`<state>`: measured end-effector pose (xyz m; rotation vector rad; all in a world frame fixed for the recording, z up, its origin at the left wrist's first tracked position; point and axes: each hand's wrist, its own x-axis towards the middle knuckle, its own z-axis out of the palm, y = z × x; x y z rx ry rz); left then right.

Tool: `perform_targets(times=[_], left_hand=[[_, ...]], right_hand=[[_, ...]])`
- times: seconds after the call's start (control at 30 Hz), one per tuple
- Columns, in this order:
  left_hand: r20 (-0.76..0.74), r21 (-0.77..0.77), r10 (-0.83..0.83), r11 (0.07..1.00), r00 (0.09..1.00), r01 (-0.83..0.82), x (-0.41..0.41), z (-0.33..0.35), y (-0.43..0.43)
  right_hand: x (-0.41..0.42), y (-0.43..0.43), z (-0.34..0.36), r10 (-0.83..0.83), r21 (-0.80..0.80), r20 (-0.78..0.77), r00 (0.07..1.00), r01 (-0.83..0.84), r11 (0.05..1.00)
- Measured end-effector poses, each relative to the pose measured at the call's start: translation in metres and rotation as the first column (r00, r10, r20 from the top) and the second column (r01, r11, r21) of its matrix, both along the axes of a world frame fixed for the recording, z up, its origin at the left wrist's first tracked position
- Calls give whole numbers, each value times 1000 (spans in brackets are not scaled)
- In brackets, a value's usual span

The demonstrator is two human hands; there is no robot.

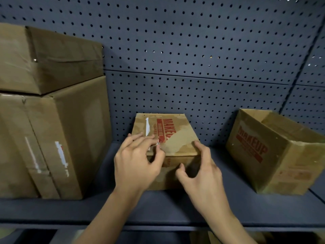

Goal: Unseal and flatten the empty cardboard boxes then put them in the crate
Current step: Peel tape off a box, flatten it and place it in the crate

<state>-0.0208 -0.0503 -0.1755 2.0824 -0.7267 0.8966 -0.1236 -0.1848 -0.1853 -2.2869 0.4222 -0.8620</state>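
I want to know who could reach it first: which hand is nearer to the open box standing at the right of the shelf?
Right. The right hand is at the small box's near right corner, toward the open box; the left hand is farther left.

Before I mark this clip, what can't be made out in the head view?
- Crate: none in frame.
- Small box: near top edge and front covered by left hand and right hand; whether tape is pinched is unclear.
- Its printed label: small lines unreadable.
- Stacked boxes: cut off by left edge.
- Open box: interior mostly hidden by its walls.
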Motion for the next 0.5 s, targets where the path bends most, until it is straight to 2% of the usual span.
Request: perform_targets(times=[0.27,0.5], left_hand=[[-19,-25,12,1000,1000,-12,-2,0,1],[-28,-31,14,999,1000,-15,-2,0,0]], right_hand=[[-1,2,-2,12,-39,-15,1000,-12,999],[-5,1,-6,71,64,-20,997,-70,995]])
